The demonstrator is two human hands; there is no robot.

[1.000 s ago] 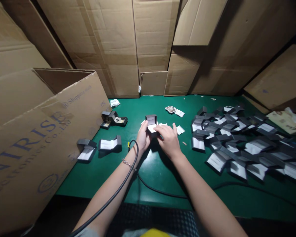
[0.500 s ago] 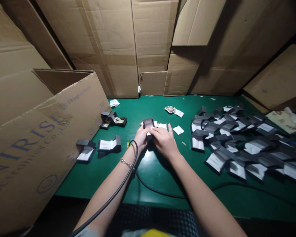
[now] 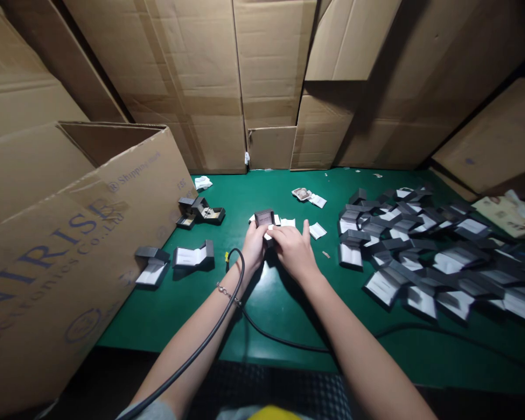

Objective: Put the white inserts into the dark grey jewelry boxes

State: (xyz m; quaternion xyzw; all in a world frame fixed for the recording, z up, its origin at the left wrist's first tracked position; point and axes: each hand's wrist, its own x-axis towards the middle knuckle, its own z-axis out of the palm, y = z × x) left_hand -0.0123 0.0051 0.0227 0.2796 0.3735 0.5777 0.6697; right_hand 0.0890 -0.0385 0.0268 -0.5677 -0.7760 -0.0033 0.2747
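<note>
My left hand (image 3: 254,248) is closed around a small dark jewelry box (image 3: 264,218), its hinged lid standing up. My right hand (image 3: 294,251) bends its fingertips onto the white insert (image 3: 269,231) in the box's lower half, with one digit sticking up at the side. The fingers cover most of that lower half. Behind the box and to its right lie small white packets (image 3: 287,223), and another white packet (image 3: 317,231) rests by my right hand. A black cable (image 3: 219,318) runs along my left forearm, past a chain bracelet (image 3: 228,293).
Many open dark boxes with white inserts (image 3: 382,287) crowd the right of the green table (image 3: 271,326). Two more such boxes (image 3: 193,256) stand at left, near boxes with jewelry (image 3: 212,214). A large carton (image 3: 70,251) fills the left side; cardboard walls (image 3: 201,87) rise behind.
Both hands and the box have shifted very slightly to the right. The raised digit of my right hand stands a little further right; the grip looks the same.
</note>
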